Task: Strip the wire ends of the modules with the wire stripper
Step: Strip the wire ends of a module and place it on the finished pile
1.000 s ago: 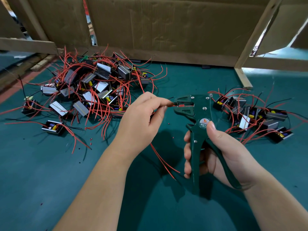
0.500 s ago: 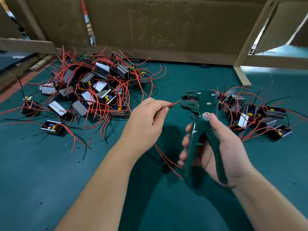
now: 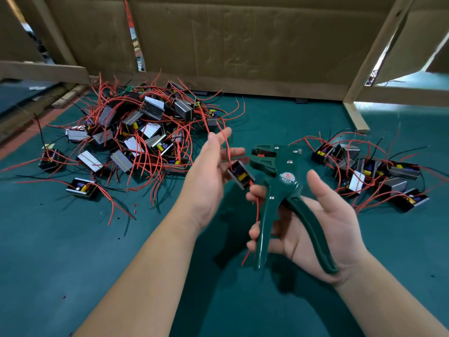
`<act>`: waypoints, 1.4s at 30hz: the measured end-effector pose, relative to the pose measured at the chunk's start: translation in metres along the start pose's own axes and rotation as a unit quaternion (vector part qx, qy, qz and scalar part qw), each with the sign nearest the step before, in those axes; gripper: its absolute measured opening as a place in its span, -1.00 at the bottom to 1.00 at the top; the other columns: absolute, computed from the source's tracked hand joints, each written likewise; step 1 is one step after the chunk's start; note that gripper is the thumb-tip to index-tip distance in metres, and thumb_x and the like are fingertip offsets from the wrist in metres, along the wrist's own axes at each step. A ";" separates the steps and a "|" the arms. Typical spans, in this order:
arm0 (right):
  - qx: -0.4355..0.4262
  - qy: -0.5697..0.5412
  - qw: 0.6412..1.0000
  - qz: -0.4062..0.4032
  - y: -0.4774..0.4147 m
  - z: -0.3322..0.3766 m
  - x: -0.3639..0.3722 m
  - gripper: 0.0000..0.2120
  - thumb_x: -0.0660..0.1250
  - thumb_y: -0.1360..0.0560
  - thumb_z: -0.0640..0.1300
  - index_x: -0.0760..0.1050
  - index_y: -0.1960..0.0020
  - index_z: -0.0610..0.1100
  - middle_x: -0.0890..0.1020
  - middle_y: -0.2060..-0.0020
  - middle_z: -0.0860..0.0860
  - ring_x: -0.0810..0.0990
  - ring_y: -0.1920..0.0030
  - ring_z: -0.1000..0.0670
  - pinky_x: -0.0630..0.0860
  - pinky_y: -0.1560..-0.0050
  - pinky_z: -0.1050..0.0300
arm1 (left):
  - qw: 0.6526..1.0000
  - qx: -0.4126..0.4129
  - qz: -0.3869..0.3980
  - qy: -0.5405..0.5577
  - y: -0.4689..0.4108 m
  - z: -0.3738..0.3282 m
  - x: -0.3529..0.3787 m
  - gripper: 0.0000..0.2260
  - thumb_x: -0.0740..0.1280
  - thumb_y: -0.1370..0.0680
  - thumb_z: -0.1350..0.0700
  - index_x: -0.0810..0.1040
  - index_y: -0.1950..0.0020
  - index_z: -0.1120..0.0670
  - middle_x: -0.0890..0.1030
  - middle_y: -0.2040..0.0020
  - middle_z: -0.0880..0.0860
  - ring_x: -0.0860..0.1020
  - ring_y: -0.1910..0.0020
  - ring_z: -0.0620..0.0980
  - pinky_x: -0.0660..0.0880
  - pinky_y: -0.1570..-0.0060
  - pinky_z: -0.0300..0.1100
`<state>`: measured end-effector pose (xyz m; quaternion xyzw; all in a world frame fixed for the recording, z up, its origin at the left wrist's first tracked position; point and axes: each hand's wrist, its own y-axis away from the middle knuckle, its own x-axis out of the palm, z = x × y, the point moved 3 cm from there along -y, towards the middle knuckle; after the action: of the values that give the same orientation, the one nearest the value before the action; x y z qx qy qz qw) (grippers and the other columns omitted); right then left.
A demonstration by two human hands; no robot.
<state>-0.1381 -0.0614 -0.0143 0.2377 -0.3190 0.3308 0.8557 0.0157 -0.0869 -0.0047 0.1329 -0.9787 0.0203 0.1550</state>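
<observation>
At frame centre the left hand (image 3: 209,176) is spread open, gripping nothing, beside a module (image 3: 240,175) trailing red wires. The right hand (image 3: 313,222) curls round the wire stripper (image 3: 281,186), its handles apart, probably ready for a wire.

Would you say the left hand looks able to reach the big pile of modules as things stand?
Probably yes. The left hand is open with straight fingers, and the pile lies just beyond it on the mat, nothing between them. The right hand grips the stripper off to the side.
</observation>
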 end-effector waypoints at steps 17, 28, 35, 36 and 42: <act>-0.398 0.184 0.846 -0.304 0.026 0.049 -0.036 -0.93 0.24 -0.46 -0.11 0.48 0.17 -0.01 0.61 0.26 -0.01 0.64 0.20 -0.32 0.56 0.11 -0.38 | 0.725 -0.009 -0.128 -0.677 0.003 0.010 -0.032 -0.51 0.23 -0.43 0.30 0.42 -0.34 0.02 0.18 -0.44 0.17 0.14 -0.34 0.21 0.22 -0.28 0.00; -0.298 0.137 0.928 -0.176 0.015 0.036 -0.023 -0.67 0.15 -0.44 -0.12 0.36 -0.14 -0.26 0.51 0.08 -0.20 0.62 0.21 -0.31 0.58 0.20 -0.29 | 0.684 0.042 -0.186 -0.704 -0.005 -0.001 -0.054 -0.56 0.30 -0.51 0.23 0.42 -0.33 -0.14 0.53 -0.20 0.00 0.32 -0.21 0.14 0.21 -0.12 0.02; -0.148 0.038 0.984 -0.095 0.002 0.019 -0.014 -0.64 0.38 -0.22 -0.03 0.60 0.03 -0.16 0.59 0.02 -0.15 0.62 0.27 -0.28 0.59 0.23 -0.21 | 0.796 0.105 -0.098 -0.589 -0.004 -0.002 -0.039 -0.72 0.29 -0.52 0.17 0.54 -0.20 -0.06 0.63 0.09 -0.10 0.54 -0.05 0.07 0.42 -0.12 -0.02; -0.125 0.018 0.986 -0.106 -0.002 0.017 -0.015 -0.57 0.35 -0.22 -0.02 0.56 -0.03 -0.20 0.58 -0.03 -0.17 0.62 0.28 -0.28 0.59 0.25 -0.20 | 0.789 0.114 -0.108 -0.594 -0.003 -0.003 -0.037 -0.72 0.29 -0.51 0.15 0.55 -0.19 -0.06 0.62 0.03 -0.09 0.52 -0.07 0.08 0.43 -0.11 -0.01; -0.103 -0.028 0.984 -0.141 -0.009 0.022 -0.028 -0.71 0.20 -0.39 -0.08 0.45 -0.01 -0.26 0.59 -0.01 -0.30 0.61 0.22 -0.29 0.58 0.22 -0.17 | 0.713 -0.011 -0.211 -0.668 -0.001 -0.003 -0.049 -0.54 0.35 -0.47 0.09 0.35 -0.36 -0.04 0.34 -0.35 0.15 0.27 -0.27 0.25 0.28 -0.21 0.08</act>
<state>-0.1562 -0.0928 -0.0204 0.1997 -0.3383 0.1653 0.9046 0.0620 -0.0748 -0.0170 0.3129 -0.7739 -0.1180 -0.5378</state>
